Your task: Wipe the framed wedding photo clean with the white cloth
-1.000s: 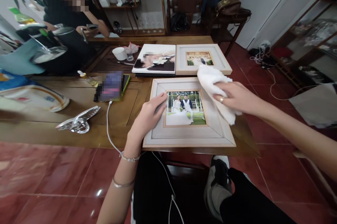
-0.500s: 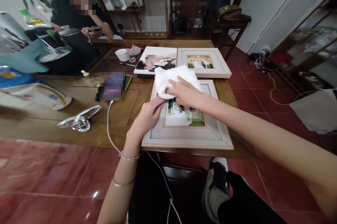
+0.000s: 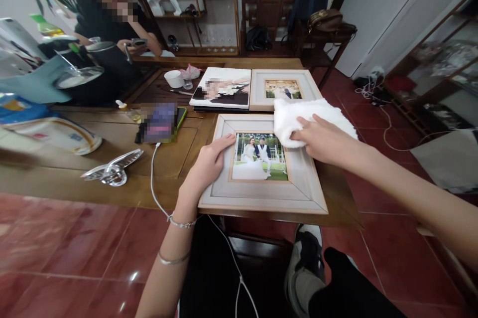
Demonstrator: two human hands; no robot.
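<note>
A light-coloured picture frame (image 3: 257, 197) with a photo of two people lies flat at the near edge of the wooden table (image 3: 190, 143). My left hand (image 3: 211, 158) rests on its left border, fingers stretched out and holding nothing. My right hand (image 3: 321, 138) grips a folded white towel (image 3: 309, 113) over the frame's upper right corner. The towel covers that corner and reaches past it to the right. Behind, a second picture frame (image 3: 257, 76) lies beside a white photo panel (image 3: 209, 76).
On the left are a phone (image 3: 159, 123) with a white cable (image 3: 153, 178), a silver hair claw (image 3: 114, 168), a small dropper bottle (image 3: 129, 111) and a blue-and-white package (image 3: 48, 131). A white cup (image 3: 174, 79) stands farther back. Another person (image 3: 112, 19) sits across the table.
My right hand has moved the towel rightward along the frame's top, uncovering the photo. My left hand stays on the left border, its fingers now clear of the towel.
</note>
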